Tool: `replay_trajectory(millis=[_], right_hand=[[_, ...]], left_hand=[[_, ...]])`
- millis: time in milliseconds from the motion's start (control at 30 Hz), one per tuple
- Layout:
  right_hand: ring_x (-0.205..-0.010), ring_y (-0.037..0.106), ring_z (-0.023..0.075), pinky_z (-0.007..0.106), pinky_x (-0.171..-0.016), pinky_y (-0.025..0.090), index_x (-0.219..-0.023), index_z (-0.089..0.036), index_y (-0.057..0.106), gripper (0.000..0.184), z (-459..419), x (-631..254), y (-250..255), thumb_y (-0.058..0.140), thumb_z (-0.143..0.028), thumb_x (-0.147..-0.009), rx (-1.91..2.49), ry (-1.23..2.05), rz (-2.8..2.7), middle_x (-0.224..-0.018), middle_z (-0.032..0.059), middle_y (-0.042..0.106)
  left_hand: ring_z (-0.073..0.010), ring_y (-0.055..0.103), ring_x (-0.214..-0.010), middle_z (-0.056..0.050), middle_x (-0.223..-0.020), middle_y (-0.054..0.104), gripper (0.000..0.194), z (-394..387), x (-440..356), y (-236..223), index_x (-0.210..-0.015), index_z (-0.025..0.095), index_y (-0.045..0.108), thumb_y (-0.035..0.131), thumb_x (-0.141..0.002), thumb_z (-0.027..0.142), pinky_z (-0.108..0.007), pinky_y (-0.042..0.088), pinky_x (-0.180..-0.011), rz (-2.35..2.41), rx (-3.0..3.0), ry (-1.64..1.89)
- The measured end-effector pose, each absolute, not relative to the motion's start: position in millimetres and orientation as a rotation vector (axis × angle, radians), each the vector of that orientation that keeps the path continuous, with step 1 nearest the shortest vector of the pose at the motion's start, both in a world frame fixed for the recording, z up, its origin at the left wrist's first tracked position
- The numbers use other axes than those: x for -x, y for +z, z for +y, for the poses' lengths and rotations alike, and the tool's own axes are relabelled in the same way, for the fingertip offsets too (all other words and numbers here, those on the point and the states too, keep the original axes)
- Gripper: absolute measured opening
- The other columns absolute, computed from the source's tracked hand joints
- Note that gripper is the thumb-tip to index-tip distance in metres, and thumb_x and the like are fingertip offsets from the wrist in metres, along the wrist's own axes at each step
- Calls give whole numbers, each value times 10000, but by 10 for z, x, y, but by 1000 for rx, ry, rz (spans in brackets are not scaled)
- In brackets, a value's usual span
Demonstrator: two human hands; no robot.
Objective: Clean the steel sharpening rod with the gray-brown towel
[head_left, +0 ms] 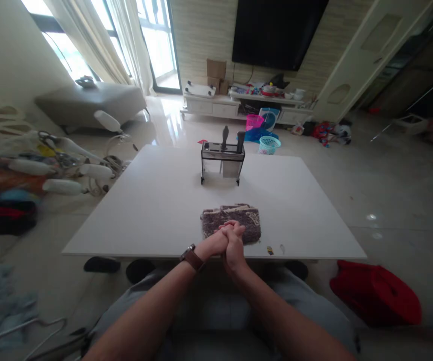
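Note:
My left hand [216, 242] and my right hand [235, 245] are clasped together, fingers interlaced, at the near edge of a white table [156, 200]. Nothing shows inside the clasp. A brown watch [192, 257] sits on my left wrist. The hands rest over the near edge of a folded dark patterned cloth [235, 218] lying flat on the table. Farther back stands a metal knife rack [223, 160] with two dark handles sticking up. Two tiny objects [275, 248] lie by the table edge, right of my hands.
A red bag [376, 293] lies on the floor at the right. A drying rack with clothes [31, 175] crowds the left. Behind are a grey sofa [88, 103], a TV cabinet [239, 103], baskets [268, 144] and scattered toys.

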State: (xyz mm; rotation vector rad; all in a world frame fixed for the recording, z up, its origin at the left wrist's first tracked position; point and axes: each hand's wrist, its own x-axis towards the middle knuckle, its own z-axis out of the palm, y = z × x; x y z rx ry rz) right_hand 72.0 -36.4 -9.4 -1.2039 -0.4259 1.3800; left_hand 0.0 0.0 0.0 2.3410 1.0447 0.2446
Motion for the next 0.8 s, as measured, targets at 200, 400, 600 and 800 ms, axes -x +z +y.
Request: replay_trajectory(millis=[200, 400, 600, 800], right_hand=[[-812, 701, 188, 347, -840, 571, -909, -272, 582, 307, -362, -713, -97, 738, -347, -655, 1210, 1367, -389, -833, -68, 681], [-822, 706, 194, 340, -817, 564, -918, -272, 569, 319, -371, -718, -69, 739, -348, -660, 1204, 1391, -380, -837, -63, 677], [-817, 706, 188, 340, -829, 566, -925, -275, 565, 316, -376, -713, -60, 729, -347, -665, 1210, 1382, -389, -846, -68, 679], [-820, 718, 196, 345, -824, 567, -928, -273, 580, 303, -379, -717, -69, 723, -334, -667, 1220, 1371, -406, -836, -64, 690]], left_hand=[[-140, 544, -987, -61, -1105, 547, 368, -10, -15, 94, -1280, 148, 600, 317, -1067, 49, -249, 575, -954, 1042, -2269, 163], [-131, 566, -1020, -74, -1166, 558, 358, -25, 2, 88, -1281, 163, 584, 303, -1080, 66, -245, 571, -1004, 1055, -2330, 126], [-133, 563, -997, -61, -1132, 553, 367, -5, 14, 26, -1301, 163, 581, 335, -1056, 43, -225, 560, -960, 1022, -2343, 178], [-139, 561, -978, -54, -1099, 550, 353, 0, -3, 30, -1258, 170, 609, 332, -1067, 66, -203, 547, -910, 1064, -2256, 147]])
